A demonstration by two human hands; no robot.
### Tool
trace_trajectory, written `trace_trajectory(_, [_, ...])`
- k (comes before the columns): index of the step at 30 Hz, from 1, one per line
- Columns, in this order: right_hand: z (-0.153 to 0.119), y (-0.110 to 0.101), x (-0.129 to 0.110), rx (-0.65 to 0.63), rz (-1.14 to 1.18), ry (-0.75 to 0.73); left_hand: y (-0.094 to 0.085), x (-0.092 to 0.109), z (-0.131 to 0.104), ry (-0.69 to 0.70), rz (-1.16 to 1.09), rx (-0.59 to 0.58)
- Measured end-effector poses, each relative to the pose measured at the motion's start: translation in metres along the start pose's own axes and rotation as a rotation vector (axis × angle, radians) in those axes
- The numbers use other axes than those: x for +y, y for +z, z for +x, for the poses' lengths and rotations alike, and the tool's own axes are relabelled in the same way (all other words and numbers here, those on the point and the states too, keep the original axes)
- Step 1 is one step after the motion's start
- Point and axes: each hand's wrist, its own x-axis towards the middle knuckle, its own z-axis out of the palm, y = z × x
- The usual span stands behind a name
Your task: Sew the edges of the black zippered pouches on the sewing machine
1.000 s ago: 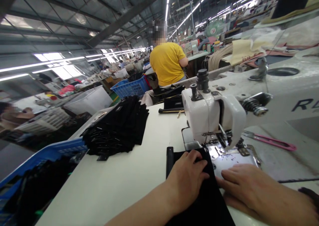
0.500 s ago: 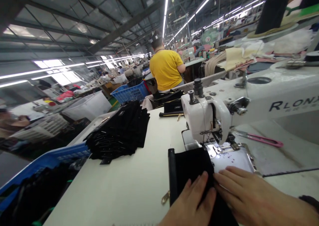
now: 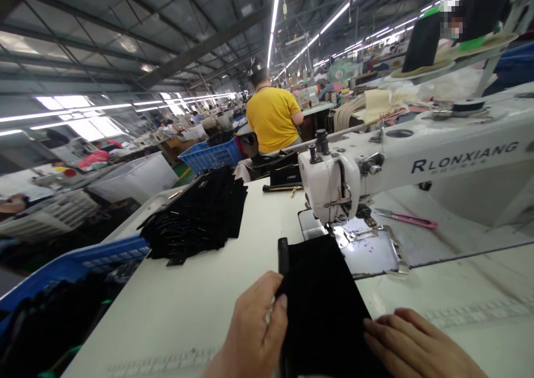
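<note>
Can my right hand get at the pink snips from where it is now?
Probably yes: your right hand touches only the edge of the black cloth, the snips lie uncovered by the sewing machine, and just flat work surface shows between.

Black fabric [image 3: 325, 306] and right hand [image 3: 417, 344] cut off below, small lettering [image 3: 454, 168] on sewing machine [image 3: 396, 169] illegible

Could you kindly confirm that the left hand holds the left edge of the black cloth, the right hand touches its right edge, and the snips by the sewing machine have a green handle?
Not quite: the head view shows that the handle of the snips by the sewing machine is pink. The left hand does hold the left edge of the black cloth, and the right hand touches its right edge.
</note>
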Motion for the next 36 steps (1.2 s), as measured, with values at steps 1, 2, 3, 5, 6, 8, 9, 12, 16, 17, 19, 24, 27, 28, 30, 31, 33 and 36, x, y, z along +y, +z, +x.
trace_trajectory(1, [-0.004,0.001,-0.001,-0.012,-0.008,0.011,-0.007,0.001,0.001,-0.038,-0.001,-0.024])
trace_trajectory(2, [-0.007,0.002,-0.002,-0.012,-0.015,0.021,-0.012,0.003,0.002,-0.027,0.005,-0.06])
trace_trajectory(3, [-0.008,0.001,-0.002,-0.012,-0.021,0.027,-0.012,0.006,0.002,0.018,0.024,-0.105])
trace_trajectory(5, [-0.008,-0.002,-0.002,0.001,-0.02,0.018,-0.005,0.012,0.0,0.178,0.091,-0.157])
trace_trajectory(6, [-0.007,-0.005,-0.002,0.012,-0.011,0.003,0.003,0.016,-0.002,0.272,0.124,-0.149])
trace_trajectory(8, [-0.004,-0.012,-0.001,0.041,0.024,-0.041,0.02,0.022,-0.004,0.418,0.162,-0.085])
trace_trajectory(9, [-0.003,-0.016,0.0,0.056,0.048,-0.057,0.029,0.025,-0.006,0.447,0.176,-0.057])
trace_trajectory(12, [0.0,-0.029,0.001,0.064,0.126,-0.066,0.048,0.033,-0.01,0.399,0.22,-0.039])
trace_trajectory(16, [0.003,-0.045,0.001,-0.029,0.172,-0.068,0.054,0.042,-0.015,0.36,0.176,-0.043])
trace_trajectory(17, [0.005,-0.049,0.001,-0.053,0.183,-0.063,0.053,0.044,-0.016,0.363,0.14,-0.048])
trace_trajectory(19, [0.009,-0.054,-0.001,-0.083,0.216,-0.053,0.051,0.048,-0.016,0.366,0.08,-0.07])
trace_trajectory(24, [0.017,-0.059,-0.005,-0.068,0.261,-0.033,0.048,0.054,-0.019,0.378,0.072,-0.131])
trace_trajectory(27, [0.016,-0.058,-0.007,-0.05,0.279,-0.006,0.047,0.055,-0.021,0.401,0.114,-0.185])
trace_trajectory(28, [0.015,-0.057,-0.009,-0.049,0.294,0.018,0.047,0.056,-0.022,0.405,0.131,-0.201])
trace_trajectory(30, [0.013,-0.055,-0.011,-0.036,0.329,0.076,0.047,0.056,-0.023,0.414,0.163,-0.22])
trace_trajectory(31, [0.013,-0.054,-0.012,-0.014,0.341,0.111,0.047,0.056,-0.023,0.417,0.173,-0.221])
trace_trajectory(33, [0.015,-0.053,-0.015,0.032,0.363,0.175,0.047,0.057,-0.024,0.422,0.179,-0.215])
trace_trajectory(36, [0.024,-0.052,-0.017,0.069,0.398,0.242,0.047,0.056,-0.025,0.428,0.186,-0.2])
